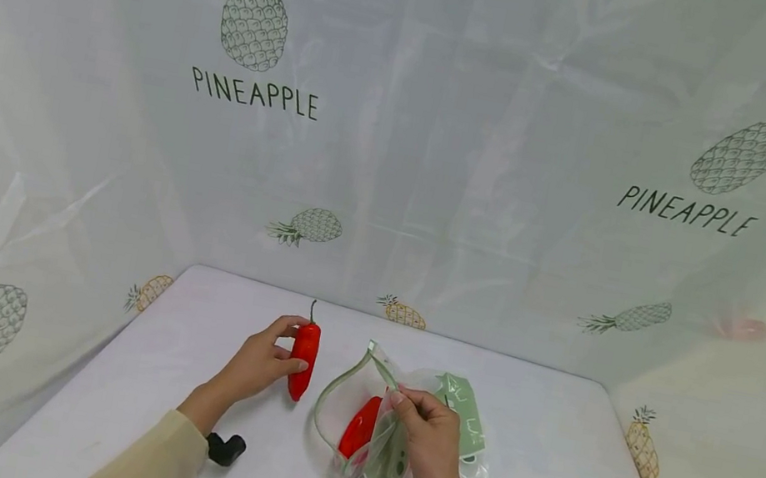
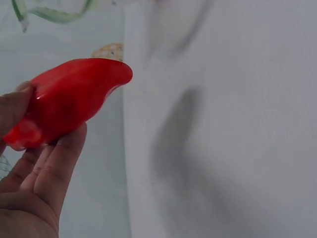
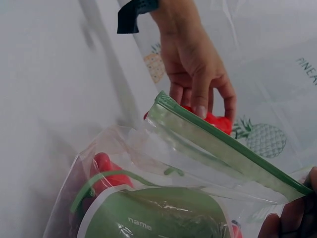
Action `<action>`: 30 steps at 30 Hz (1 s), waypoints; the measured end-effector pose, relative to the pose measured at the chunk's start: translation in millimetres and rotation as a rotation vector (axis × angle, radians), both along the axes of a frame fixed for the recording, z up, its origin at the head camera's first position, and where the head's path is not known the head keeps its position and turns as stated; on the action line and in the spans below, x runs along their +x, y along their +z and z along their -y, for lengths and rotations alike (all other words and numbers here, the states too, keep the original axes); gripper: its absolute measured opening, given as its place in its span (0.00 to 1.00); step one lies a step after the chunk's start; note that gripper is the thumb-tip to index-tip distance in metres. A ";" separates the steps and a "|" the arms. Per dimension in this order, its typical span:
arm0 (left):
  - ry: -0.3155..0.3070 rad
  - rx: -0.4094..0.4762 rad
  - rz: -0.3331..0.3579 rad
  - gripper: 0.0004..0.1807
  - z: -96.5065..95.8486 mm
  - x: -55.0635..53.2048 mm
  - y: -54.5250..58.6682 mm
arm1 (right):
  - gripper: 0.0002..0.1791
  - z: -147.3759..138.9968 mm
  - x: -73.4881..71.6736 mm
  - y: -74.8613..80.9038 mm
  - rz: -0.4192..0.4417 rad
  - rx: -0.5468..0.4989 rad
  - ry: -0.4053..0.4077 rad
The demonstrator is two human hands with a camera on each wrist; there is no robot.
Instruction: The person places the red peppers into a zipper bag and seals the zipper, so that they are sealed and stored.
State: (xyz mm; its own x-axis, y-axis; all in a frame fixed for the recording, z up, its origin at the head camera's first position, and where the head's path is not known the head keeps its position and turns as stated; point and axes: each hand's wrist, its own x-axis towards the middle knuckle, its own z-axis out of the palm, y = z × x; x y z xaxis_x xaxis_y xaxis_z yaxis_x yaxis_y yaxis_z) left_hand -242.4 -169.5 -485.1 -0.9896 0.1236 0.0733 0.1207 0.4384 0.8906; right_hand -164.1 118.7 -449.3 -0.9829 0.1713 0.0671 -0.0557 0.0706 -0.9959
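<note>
A long red chili pepper (image 1: 305,351) with a thin dark stem is pinched between the thumb and fingers of my left hand (image 1: 262,360), held above the table. In the left wrist view the pepper (image 2: 74,99) casts a shadow on the tabletop. My right hand (image 1: 430,433) grips the green-edged rim of a clear zip bag (image 1: 338,401), whose mouth gapes toward the left. Inside the bag lies another red pepper (image 1: 361,428). The right wrist view shows the bag's green label (image 3: 158,218) marked "name", with part of a red pepper (image 3: 110,173) behind the plastic.
Beyond the right hand lies a green and clear plastic package (image 1: 464,413) on the white table (image 1: 560,455). A pineapple-printed sheet (image 1: 413,151) hangs behind the table and along its sides. A black wrist mount (image 1: 226,450) sits at the left wrist.
</note>
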 end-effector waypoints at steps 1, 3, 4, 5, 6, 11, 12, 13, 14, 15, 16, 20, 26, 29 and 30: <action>0.001 0.004 -0.001 0.37 -1.9 2.6 2.2 | 0.09 -0.1 -0.2 0.2 0.000 0.000 -0.002; 0.002 0.018 0.003 0.37 -4.9 7.8 6.3 | 0.09 -0.1 -0.7 0.5 0.002 0.000 -0.001; -0.002 0.024 0.005 0.36 -6.2 10.2 8.4 | 0.09 -0.1 -0.9 0.6 0.003 -0.001 -0.003; -0.007 0.033 0.009 0.36 -7.2 12.4 10.2 | 0.09 0.0 -1.1 0.6 0.005 -0.002 -0.002; -0.011 0.040 0.011 0.36 -8.1 14.2 11.8 | 0.09 0.1 -1.3 0.7 0.006 -0.005 0.000; -0.043 0.063 0.002 0.36 -11.1 21.6 18.9 | 0.10 -0.1 -1.8 -0.4 0.011 -0.013 0.005; -0.048 0.065 -0.001 0.36 -11.7 22.7 20.4 | 0.10 -0.2 -2.0 -0.6 0.011 -0.013 0.005; -0.057 0.065 -0.004 0.36 -12.4 23.9 21.8 | 0.10 -0.3 -2.1 -0.8 0.011 -0.014 0.005; -0.060 0.065 -0.004 0.36 -13.2 24.8 23.2 | 0.10 -0.4 -2.3 -0.9 0.009 -0.015 0.006; -0.064 0.063 -0.005 0.36 -14.1 25.8 24.7 | 0.10 -0.2 -2.5 -0.8 0.007 -0.018 0.007; -0.067 0.059 -0.004 0.36 -15.0 26.7 26.1 | 0.10 -0.2 -2.7 -0.8 0.004 -0.017 0.008; -0.080 0.035 0.002 0.36 -19.1 30.5 31.5 | 0.10 -0.3 -3.0 -0.3 -0.009 -0.014 0.006; -0.124 0.017 0.009 0.35 -23.2 35.0 35.7 | 0.09 -0.3 -2.5 -0.2 -0.013 -0.004 -0.007; -0.157 0.020 0.018 0.35 -22.7 37.2 36.8 | 0.09 0.2 -2.4 0.1 -0.014 -0.006 0.000; -0.169 0.023 0.021 0.35 -22.3 38.0 37.2 | 0.10 0.4 -2.5 0.3 -0.012 -0.009 0.003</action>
State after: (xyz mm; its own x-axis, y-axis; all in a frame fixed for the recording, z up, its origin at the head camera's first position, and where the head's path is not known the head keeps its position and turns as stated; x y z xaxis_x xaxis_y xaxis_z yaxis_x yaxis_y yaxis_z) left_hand -204.4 -147.2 -447.9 -0.9562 0.2872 0.0574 0.1723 0.3933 0.9031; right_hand -166.6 118.3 -449.0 -0.9825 0.1692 0.0778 -0.0683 0.0612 -0.9958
